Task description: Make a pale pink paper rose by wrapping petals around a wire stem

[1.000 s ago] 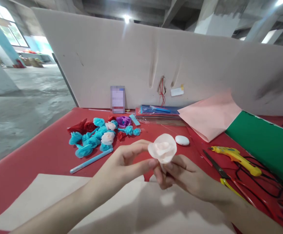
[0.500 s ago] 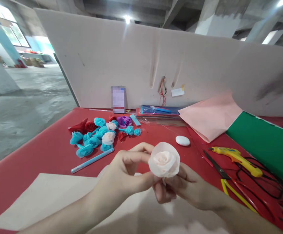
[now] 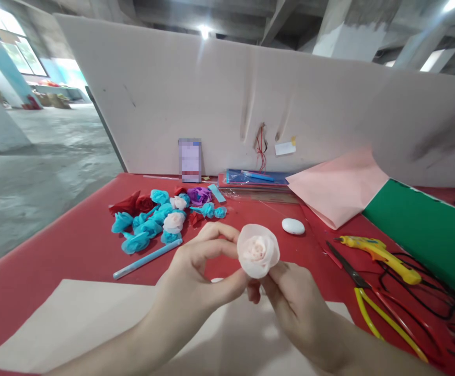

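A pale pink paper rose [image 3: 258,251] is held up between both hands, its spiral centre facing up towards me. My left hand [image 3: 207,266] pinches the rose's outer petal from the left with thumb and fingers. From below right, my right hand [image 3: 293,297] grips the base of the flower; the base itself is hidden by the fingers. Beneath the hands lies a large cream paper sheet [image 3: 82,313] on the red table [image 3: 23,271].
Blue, red, purple and pink paper flowers [image 3: 149,227] cluster at the back left, near a light-blue pen [image 3: 147,259]. Right of the hands lie scissors [image 3: 362,284], a yellow glue gun [image 3: 382,253] and a white oval case [image 3: 293,226]. Pink paper [image 3: 337,188] and a green sheet [image 3: 419,230] lie behind.
The rose has shifted slightly left and up and turned a little. My right hand has rotated, its back now more towards me, while my left hand keeps its pinch.
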Action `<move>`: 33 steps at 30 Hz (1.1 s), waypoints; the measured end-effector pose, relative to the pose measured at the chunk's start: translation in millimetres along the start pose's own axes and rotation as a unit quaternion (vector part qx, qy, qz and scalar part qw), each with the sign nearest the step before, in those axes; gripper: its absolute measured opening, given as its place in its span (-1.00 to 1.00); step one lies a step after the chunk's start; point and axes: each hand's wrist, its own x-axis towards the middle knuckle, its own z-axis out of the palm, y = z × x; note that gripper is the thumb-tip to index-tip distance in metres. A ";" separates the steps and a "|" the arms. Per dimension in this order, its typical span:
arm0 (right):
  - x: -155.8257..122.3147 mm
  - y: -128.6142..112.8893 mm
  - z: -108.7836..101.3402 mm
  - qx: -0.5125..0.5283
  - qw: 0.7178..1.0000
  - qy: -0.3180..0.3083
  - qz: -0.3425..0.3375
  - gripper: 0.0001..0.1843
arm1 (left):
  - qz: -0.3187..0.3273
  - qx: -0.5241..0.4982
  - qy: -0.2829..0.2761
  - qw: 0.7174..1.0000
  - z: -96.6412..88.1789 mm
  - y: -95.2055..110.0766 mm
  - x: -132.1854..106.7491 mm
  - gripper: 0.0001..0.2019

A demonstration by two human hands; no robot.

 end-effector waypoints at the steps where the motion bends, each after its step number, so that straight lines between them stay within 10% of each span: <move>1: 0.0 0.2 -1.0 -0.008 1.000 -0.001 -0.008 -0.77 | 0.012 0.026 -0.006 1.000 -1.7 1.4 0.2 -0.93; 15: 4.8 14.6 -8.9 -0.161 0.967 0.030 -0.196 -0.77 | 0.148 0.291 -0.027 0.945 -19.3 27.7 -5.3 -0.82; 33: 13.4 4.3 -30.7 -0.164 0.950 -0.211 -0.162 -0.61 | 0.046 0.227 -0.134 0.964 -28.8 31.0 4.8 -0.89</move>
